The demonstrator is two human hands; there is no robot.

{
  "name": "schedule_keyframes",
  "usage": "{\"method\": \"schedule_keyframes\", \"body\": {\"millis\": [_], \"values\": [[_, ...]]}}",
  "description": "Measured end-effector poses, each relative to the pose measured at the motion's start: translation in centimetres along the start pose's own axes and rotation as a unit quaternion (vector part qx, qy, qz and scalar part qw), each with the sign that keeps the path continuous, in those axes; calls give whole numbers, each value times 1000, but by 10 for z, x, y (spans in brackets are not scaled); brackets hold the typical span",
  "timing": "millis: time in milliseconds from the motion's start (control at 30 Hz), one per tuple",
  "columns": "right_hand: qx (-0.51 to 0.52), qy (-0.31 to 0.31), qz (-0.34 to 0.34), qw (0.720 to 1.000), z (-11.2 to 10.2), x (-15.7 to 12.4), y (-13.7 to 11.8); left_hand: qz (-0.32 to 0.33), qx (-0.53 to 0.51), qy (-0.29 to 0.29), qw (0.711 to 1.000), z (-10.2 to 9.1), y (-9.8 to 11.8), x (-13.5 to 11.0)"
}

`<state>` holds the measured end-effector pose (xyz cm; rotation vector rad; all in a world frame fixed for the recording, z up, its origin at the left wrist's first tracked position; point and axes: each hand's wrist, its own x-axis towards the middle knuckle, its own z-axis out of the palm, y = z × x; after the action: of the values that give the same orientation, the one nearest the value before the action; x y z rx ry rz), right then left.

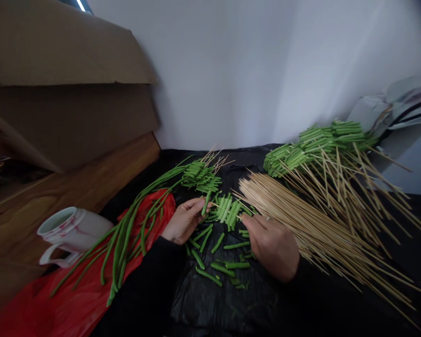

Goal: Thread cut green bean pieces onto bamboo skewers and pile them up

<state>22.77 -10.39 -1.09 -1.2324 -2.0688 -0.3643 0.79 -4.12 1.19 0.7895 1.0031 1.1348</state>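
My left hand (pixel 184 221) pinches a short cut piece of green bean (pixel 206 204) between thumb and fingers. Closed around the blunt end of a bamboo skewer is my right hand (pixel 275 248), which wears a ring. Several bean pieces (pixel 227 209) sit side by side on that skewer, between my two hands. The skewer's far end reaches the bean piece at my left fingertips; whether it has pierced it I cannot tell. Loose cut bean pieces (pixel 217 242) lie below on black plastic sheeting (pixel 203 309). Just beyond my left hand is a small stack of skewered beans (pixel 200 177).
Bare bamboo skewers (pixel 312 220) spread to the right, with a larger pile of skewered beans (pixel 312 145) behind them. Long whole beans (pixel 126 234) lie on a red plastic bag (pixel 56 299) at left. A white mug (pixel 80 234) and a cardboard box (pixel 70 112) stand beyond.
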Motion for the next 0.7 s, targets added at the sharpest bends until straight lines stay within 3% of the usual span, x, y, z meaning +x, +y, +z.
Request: {"method": "schedule_keyframes", "body": {"millis": [700], "values": [[-6,-11,-10,1000,3,-1,0,4,16,-7,1000,-3,-5,3]]}}
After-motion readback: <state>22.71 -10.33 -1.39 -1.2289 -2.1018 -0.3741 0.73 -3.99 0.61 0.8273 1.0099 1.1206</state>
